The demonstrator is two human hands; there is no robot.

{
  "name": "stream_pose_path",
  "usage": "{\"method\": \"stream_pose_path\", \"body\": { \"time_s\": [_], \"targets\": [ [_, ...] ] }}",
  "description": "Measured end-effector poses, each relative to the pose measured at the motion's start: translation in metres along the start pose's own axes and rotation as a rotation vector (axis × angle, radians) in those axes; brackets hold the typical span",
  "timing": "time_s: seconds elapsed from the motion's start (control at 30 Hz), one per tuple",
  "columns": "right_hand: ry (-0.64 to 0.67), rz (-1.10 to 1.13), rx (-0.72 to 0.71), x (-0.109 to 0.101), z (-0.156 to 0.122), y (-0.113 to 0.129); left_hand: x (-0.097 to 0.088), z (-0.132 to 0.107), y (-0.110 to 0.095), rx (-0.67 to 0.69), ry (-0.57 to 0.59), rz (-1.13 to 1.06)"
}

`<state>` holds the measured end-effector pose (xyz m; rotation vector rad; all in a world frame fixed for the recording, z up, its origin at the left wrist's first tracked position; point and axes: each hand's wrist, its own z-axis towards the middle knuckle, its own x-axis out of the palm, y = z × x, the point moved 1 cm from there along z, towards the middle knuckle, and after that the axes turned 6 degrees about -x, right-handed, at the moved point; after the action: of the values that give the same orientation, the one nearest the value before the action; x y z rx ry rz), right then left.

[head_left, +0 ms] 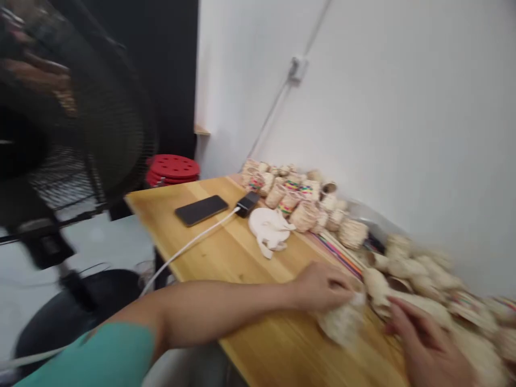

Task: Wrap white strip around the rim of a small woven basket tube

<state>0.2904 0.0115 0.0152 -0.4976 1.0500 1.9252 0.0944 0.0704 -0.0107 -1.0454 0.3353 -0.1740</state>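
Observation:
My left hand (322, 287) reaches across the table, fingers closed on the rim of a small pale woven basket (342, 325), which hangs blurred below them. To the right, my right hand (429, 344) has its thumb and fingers drawn together in a pinch; whatever is between the fingertips is too blurred to make out. It sits close to the heap of small woven baskets (306, 215) that runs along the wall, some with coloured bands. Coloured and plain flat strips (338, 255) lie in front of the heap.
On the wooden table (213, 258) are a black phone (201, 209), a black charger (247, 203) with a white cable (189, 244), and a bundled white cloth or bag (270, 228). A large black fan (116, 107) stands at left, near stacked red stools (173, 166).

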Motion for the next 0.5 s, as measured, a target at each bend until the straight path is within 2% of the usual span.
{"method": "stream_pose_path", "body": {
  "time_s": [0.03, 0.1, 0.17, 0.27, 0.5],
  "targets": [
    [0.004, 0.042, -0.020, -0.001, -0.003, 0.013, -0.004, 0.002, 0.002, -0.106, -0.024, -0.053],
    [0.040, 0.156, -0.070, 0.006, -0.008, 0.035, -0.011, 0.005, 0.003, -0.131, -0.021, -0.102],
    [0.078, 0.235, -0.092, 0.016, -0.009, 0.045, -0.015, 0.006, 0.002, -0.127, 0.009, -0.132],
    [0.080, 0.291, -0.093, 0.027, -0.006, 0.044, -0.017, 0.005, 0.001, -0.135, 0.014, -0.108],
    [-0.021, 0.417, -0.050, 0.041, -0.008, 0.031, -0.015, 0.005, 0.003, -0.157, 0.011, -0.018]
  ]
}}
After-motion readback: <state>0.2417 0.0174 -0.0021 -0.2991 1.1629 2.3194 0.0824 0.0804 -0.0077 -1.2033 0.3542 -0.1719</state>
